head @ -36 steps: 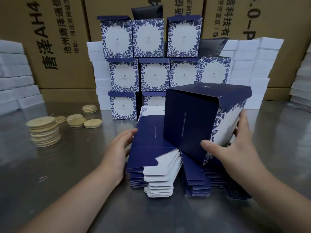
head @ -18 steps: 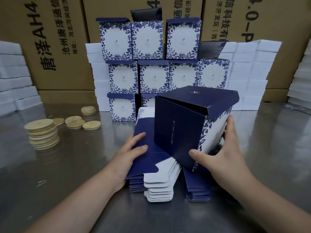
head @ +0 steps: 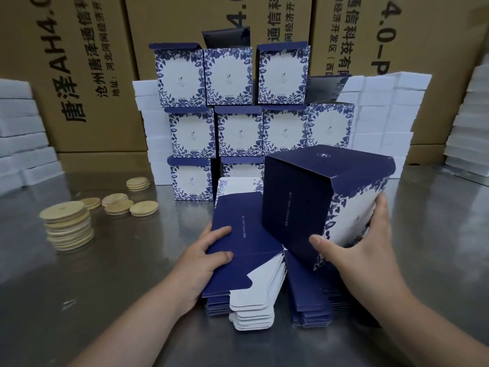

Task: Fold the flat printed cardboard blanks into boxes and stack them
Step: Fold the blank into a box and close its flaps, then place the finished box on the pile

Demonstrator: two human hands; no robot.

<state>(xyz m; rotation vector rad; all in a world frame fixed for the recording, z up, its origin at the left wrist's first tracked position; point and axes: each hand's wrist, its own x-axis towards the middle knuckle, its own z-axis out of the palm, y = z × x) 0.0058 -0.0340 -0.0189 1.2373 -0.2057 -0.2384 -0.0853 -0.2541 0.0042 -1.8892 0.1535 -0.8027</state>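
A folded navy box [head: 301,200] with a white floral side sits tilted above the pile of flat blanks [head: 243,260]. My right hand [head: 354,247] grips its lower right corner, thumb on the navy face, fingers on the floral face. My left hand [head: 203,258] pinches the left edge of the top flat blank, with two fingers on top of it. Behind stands a stack of finished blue-and-white boxes [head: 238,107], three rows high. A second pile of flat blanks [head: 309,300] lies under the box.
Stacks of round wooden lids [head: 67,225] and loose lids [head: 132,205] lie at the left on the steel table [head: 132,287]. White foam blocks [head: 381,115] flank the boxes. Large brown cartons [head: 79,75] form the back wall.
The folded box has come down and to the left, closer to the pile. My left hand has slid onto the top blank's left edge and now pinches it.
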